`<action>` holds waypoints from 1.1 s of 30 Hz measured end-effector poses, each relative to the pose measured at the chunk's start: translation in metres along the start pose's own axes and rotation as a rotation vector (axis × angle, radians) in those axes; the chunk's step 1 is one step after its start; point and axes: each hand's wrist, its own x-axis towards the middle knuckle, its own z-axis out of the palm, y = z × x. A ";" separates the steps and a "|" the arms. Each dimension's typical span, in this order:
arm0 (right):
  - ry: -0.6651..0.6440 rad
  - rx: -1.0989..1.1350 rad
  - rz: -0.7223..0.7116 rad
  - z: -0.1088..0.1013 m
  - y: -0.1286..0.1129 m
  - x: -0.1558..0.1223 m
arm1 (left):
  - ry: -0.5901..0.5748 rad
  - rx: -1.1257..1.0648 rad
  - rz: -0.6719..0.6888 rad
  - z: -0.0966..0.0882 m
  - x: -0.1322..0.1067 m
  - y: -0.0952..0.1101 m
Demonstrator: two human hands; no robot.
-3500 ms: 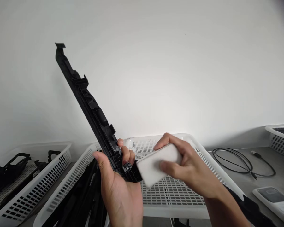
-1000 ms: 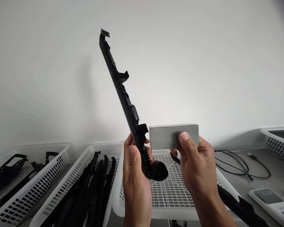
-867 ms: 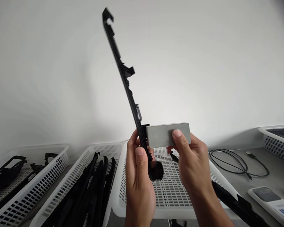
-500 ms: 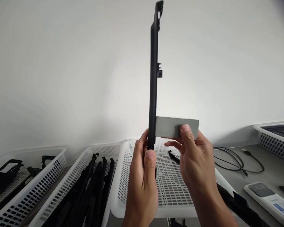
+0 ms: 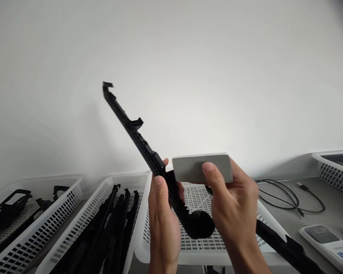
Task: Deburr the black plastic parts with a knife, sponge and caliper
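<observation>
My left hand (image 5: 162, 224) grips a long black plastic strip (image 5: 137, 139) near its lower, rounded end. The strip leans up and to the left, with clips along its edge and a hook at the top. My right hand (image 5: 231, 207) pinches a grey-white rectangular block (image 5: 194, 167) between thumb and fingers. The block's left end touches the strip just above my left hand. Both hands are held in the air over a white perforated basket (image 5: 201, 253).
A white basket (image 5: 82, 228) holding several long black strips stands at centre left. Another basket (image 5: 68, 190) with black parts is at far left. On the grey table at right lie a black cable (image 5: 286, 194), a white device (image 5: 328, 238) and a further basket (image 5: 331, 161). A black part (image 5: 286, 245) sticks out at lower right.
The strip stood upright half a second ago; now it leans left and sits lower, with its rounded end showing again. The block stays against it near my left hand.
</observation>
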 end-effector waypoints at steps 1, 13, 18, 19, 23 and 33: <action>0.034 0.019 -0.002 -0.001 0.000 0.000 | 0.011 -0.029 -0.033 0.001 -0.001 0.002; -0.079 0.209 0.161 -0.011 0.013 0.007 | -0.194 0.072 -0.019 0.007 -0.010 0.012; -0.120 0.184 0.165 -0.012 0.017 0.008 | -0.209 0.031 -0.005 0.008 -0.010 0.016; -0.032 0.165 0.113 -0.013 0.017 0.009 | -0.216 0.040 -0.001 0.007 -0.009 0.016; 0.174 0.205 0.026 -0.016 0.017 0.014 | -0.276 -0.010 -0.031 0.006 -0.008 0.017; -0.017 0.252 0.191 -0.012 0.019 0.011 | -0.240 0.020 -0.071 0.005 -0.007 0.013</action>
